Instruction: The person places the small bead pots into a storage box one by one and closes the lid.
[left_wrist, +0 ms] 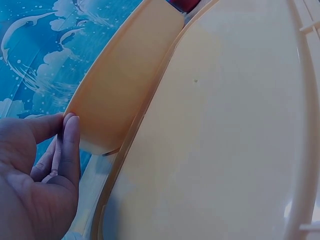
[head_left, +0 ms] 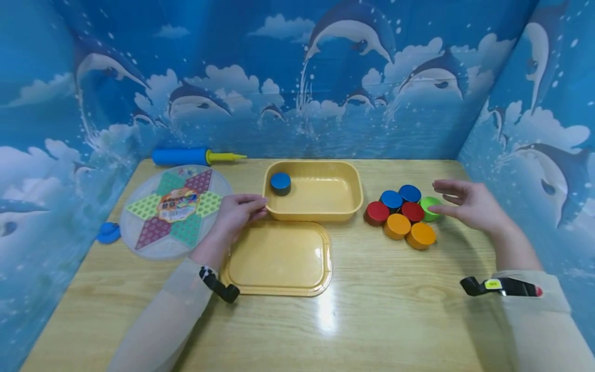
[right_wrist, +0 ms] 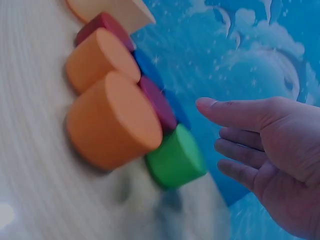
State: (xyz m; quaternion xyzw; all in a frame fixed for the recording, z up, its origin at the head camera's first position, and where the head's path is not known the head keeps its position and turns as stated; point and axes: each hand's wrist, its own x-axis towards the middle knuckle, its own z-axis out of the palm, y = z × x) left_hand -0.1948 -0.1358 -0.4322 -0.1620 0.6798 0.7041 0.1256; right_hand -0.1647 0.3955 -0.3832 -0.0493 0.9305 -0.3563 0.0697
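Round star-patterned board (head_left: 177, 211), blue pump (head_left: 182, 156) behind, small blue object (head_left: 108, 233) beside, dolphin backdrop (head_left: 279, 62), wooden table (head_left: 386, 305)

Booth-like recording setup: dolphin-print backdrop (head_left: 260, 129) around wood-grain table (head_left: 381, 310).

A blue dolphin-and-cloud backdrop (head_left: 297, 121) spans the frame's upper part; below, a pale wood-grain tabletop (head_left: 390, 315) catches white glare (head_left: 327, 313) at lower centre.

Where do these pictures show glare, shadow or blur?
Head view: bright glare on the table by the near edge of the yellow lid, a smaller glint on the lid, a soft shadow beside the right sleeve; left wrist view: dimmer, with a small glint near the lid's edge; right wrist view: table grain smeared, glare at lower left.
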